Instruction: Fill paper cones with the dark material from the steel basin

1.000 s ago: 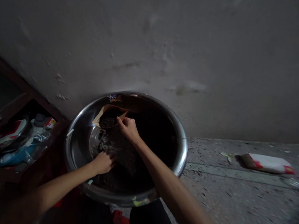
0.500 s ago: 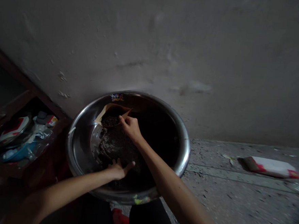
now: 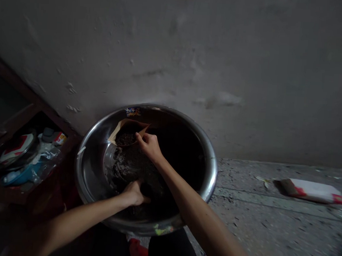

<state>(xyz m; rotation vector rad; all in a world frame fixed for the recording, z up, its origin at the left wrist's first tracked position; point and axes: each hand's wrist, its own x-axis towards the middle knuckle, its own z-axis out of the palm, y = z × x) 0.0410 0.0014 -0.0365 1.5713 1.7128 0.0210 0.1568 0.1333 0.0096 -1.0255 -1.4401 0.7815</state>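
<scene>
the paper bag (image 3: 131, 122), holding dark soil (image 3: 125, 139), sits just left of the right hand's (image 3: 150, 145) fingers, which pinch its edge; a steady pinch should keep the mouth wide. nearer, the left hand (image 3: 135, 193) dips at loose soil; its fingers' closure i cannot tell. the basin's (image 3: 211, 162) rim rings both, with dark room right of them.

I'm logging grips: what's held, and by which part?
The right hand holds the brown bag by its right rim. Whether the left hand holds any dark material cannot be told.
</scene>
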